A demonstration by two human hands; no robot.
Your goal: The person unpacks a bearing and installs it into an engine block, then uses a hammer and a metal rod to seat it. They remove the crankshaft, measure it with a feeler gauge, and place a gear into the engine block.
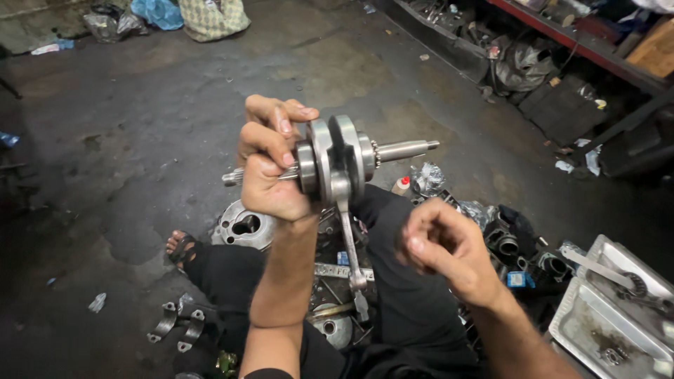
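I see the left hand (270, 165) raised mid-frame, fingers clenched around the near end of a crankshaft (335, 163), thumb side toward me. The crankshaft sits in the air above the person's lap, clear of the floor. Its long axis runs nearly level, left to right across the view: the short splined stub pokes out left past the knuckles, the longer plain shaft end points right and a touch upward. Two round steel webs stand on edge between them, with a bearing just beside the fingers. The connecting rod (350, 245) hangs straight down from between the webs, its small end low over the lap.

The right hand (444, 245) is lower and to the right, apart from the crankshaft, fingers curled in loosely with thumb against fingertips; I cannot tell whether anything small is pinched there.

Below the hands: black trousers, an engine case half (243, 226) on the dark concrete floor (126, 140), two metal clamps (177, 326) lower left, a metal tray (604, 319) lower right.
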